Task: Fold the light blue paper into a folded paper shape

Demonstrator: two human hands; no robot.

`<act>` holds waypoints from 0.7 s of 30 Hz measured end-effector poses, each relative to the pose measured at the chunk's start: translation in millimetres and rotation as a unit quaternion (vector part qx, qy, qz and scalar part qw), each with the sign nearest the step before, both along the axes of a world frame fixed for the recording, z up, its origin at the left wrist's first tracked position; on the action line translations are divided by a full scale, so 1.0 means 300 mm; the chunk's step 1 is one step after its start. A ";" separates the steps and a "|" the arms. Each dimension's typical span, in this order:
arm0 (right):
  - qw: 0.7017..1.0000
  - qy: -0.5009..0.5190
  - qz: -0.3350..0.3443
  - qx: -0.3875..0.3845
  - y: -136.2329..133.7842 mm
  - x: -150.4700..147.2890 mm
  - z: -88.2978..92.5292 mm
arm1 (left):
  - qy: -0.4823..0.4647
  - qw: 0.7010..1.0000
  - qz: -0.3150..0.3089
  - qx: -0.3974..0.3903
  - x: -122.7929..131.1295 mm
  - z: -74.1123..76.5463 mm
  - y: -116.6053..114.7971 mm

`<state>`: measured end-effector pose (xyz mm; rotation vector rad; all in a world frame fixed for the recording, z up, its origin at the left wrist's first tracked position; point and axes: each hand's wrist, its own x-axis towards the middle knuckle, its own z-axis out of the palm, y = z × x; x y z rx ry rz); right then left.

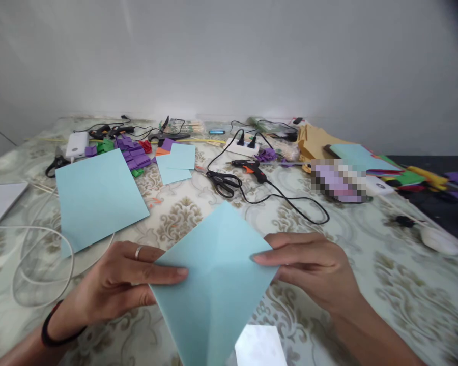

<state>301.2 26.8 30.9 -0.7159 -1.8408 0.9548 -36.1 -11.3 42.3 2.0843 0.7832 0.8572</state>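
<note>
Head view: left hand (118, 284), right hand (315, 274) pinch blue paper (217, 284); thumb tips hidden beneath, bottom corner cut off.

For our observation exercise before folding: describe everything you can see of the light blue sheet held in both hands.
The light blue sheet looks like thin, smooth paper, apparently square, turned like a diamond with one corner pointing away. Faint creases meet near its middle. Its near part runs off the picture's bottom edge. The left hand holds its left corner, the right hand its right corner, above the patterned tablecloth.
</note>
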 end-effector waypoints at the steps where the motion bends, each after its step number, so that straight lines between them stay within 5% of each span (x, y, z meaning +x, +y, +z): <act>1: 1.000 0.001 -0.004 0.008 0.000 0.000 0.000 | 0.001 1.000 0.009 -0.001 0.004 0.006 -0.001; 12: 0.995 -0.001 -0.086 0.041 -0.032 -0.018 0.005 | -0.007 0.984 0.152 0.094 0.013 -0.005 -0.040; 18: 0.989 0.028 -0.138 0.034 -0.055 -0.054 0.004 | -0.077 0.976 0.205 -0.016 0.056 -0.002 -0.024; 21: 0.990 0.031 -0.137 0.004 -0.041 -0.062 -0.006 | -0.086 0.981 0.152 -0.090 0.053 -0.019 -0.010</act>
